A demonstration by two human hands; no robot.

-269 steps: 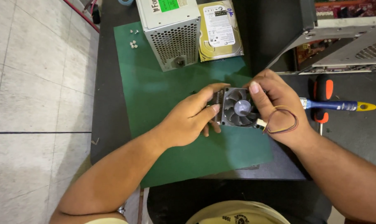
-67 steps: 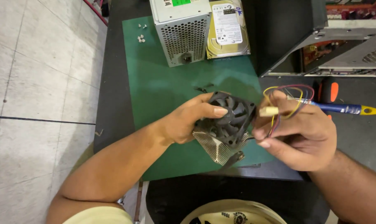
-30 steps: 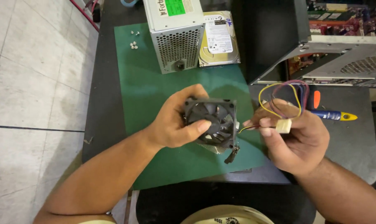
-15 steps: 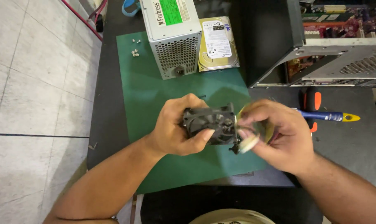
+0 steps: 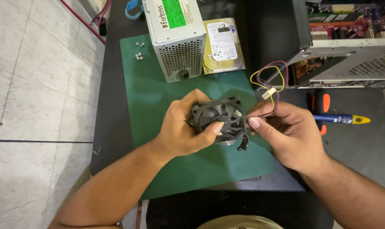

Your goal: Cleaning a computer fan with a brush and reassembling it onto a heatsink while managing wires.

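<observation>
Gripping the cooler fan (image 5: pixel 220 121), the left hand (image 5: pixel 184 127) hides its side; the right hand (image 5: pixel 290 131) pinches its wires (image 5: pixel 271 80).

Bare green mat (image 5: pixel 154 97) lies open at centre left of the frame, between the grey perforated metal power supply box (image 5: pixel 175 40) at upper centre and the left hand (image 5: pixel 186 127). Small silver screws (image 5: pixel 138 55) dot the mat's upper left corner. At right, the open grey computer case (image 5: pixel 349 63), looped coloured wires (image 5: pixel 271 80) and a blue-and-yellow-handled screwdriver (image 5: pixel 341 119) crowd the dark table above the right hand (image 5: pixel 290 135).
</observation>
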